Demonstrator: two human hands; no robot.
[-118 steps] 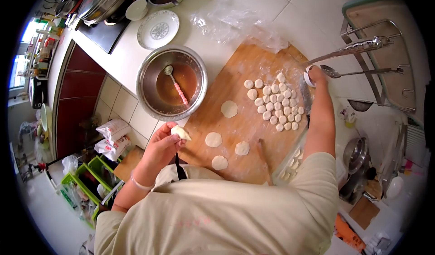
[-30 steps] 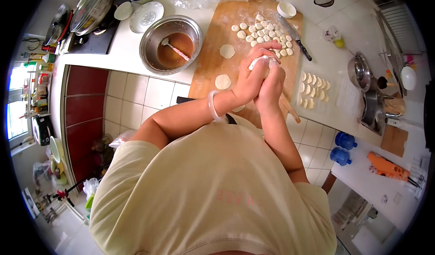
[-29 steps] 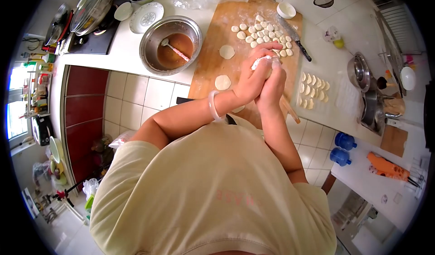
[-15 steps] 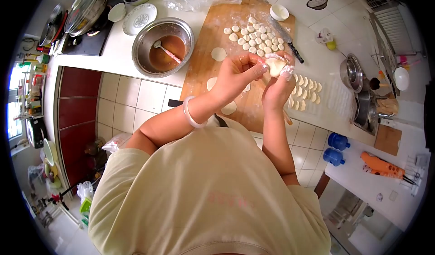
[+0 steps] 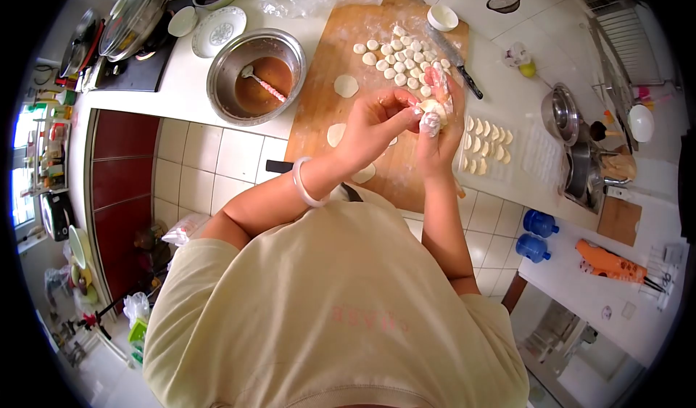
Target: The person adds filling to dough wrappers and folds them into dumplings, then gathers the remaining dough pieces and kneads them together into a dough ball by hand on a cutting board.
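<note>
A dumpling [image 5: 433, 108] of pale dough is held between my two hands over the wooden board [image 5: 326, 103]; my fingers partly cover it. My left hand [image 5: 380, 121], with a bracelet at the wrist, is closed, thumb and fingers pinching the dumpling's left edge. Floury fingers of my right hand [image 5: 441, 141] curl around its other side. Just beyond them lie several small dough pieces [image 5: 411, 60]. Flat round wrappers [image 5: 346, 86] rest on the left of the board. Rows of finished dumplings [image 5: 487, 145] sit to the right of my right hand.
A steel bowl [image 5: 257, 74] with brown liquid and a spoon stands left of the board. A knife [image 5: 464, 74] and a white bowl [image 5: 442, 18] lie at the board's far right. Further right are steel basins [image 5: 560, 114] and a sink [image 5: 580, 176].
My right hand has turned and its fingers have closed further over the dumpling, so less of the dough shows. My left fingers still pinch it. The view has shifted slightly.
</note>
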